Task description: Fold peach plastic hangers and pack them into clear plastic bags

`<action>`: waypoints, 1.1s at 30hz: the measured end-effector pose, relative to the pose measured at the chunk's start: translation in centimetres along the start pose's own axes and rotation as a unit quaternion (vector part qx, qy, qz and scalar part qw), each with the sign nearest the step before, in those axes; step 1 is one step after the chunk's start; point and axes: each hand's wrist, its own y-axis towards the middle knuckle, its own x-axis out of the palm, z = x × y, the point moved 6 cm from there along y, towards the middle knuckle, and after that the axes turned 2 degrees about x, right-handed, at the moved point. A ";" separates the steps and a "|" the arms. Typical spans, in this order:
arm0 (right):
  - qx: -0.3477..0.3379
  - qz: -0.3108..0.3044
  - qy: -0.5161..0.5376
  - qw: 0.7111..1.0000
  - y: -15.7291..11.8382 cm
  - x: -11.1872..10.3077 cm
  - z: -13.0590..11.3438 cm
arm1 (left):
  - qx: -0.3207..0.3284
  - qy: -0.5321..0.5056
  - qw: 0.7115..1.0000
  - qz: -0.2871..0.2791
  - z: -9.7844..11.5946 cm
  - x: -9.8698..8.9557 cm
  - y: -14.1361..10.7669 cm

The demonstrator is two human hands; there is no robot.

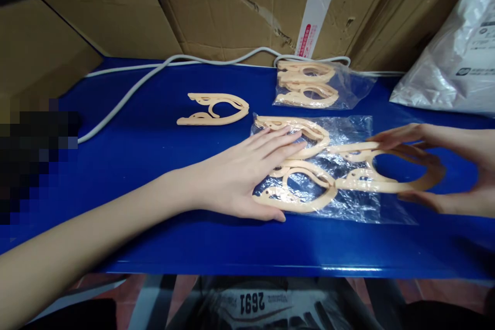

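Our left hand (245,175) lies flat, fingers extended, over a clear bag (358,211) containing two folded hangers (320,202). Our right hand (483,165) grips a third hanger (381,186) by its curved end, its other end at the bag's right part; we cannot tell whether it is inside. Farther back on the blue surface (185,147), we see a loose hanger (204,121) and, right of it, a second bag of hangers (353,87).
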 end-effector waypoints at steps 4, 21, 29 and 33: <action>-0.061 -0.107 0.010 0.992 1.1 2.0 -2.7 | 0.002 0.000 1.000 0.002 0.1 0.2 0.1; -0.130 -0.117 0.055 0.983 1.8 2.7 -3.0 | -0.036 -0.024 0.993 -0.106 -2.7 -3.0 -1.4; -0.088 -0.124 0.089 0.984 2.5 4.7 -4.7 | -0.041 -0.036 0.994 -0.091 -2.6 -2.9 -1.5; -0.069 -0.116 0.116 0.984 2.6 4.3 -3.9 | -0.037 -0.037 0.995 -0.089 -2.5 -3.0 -1.5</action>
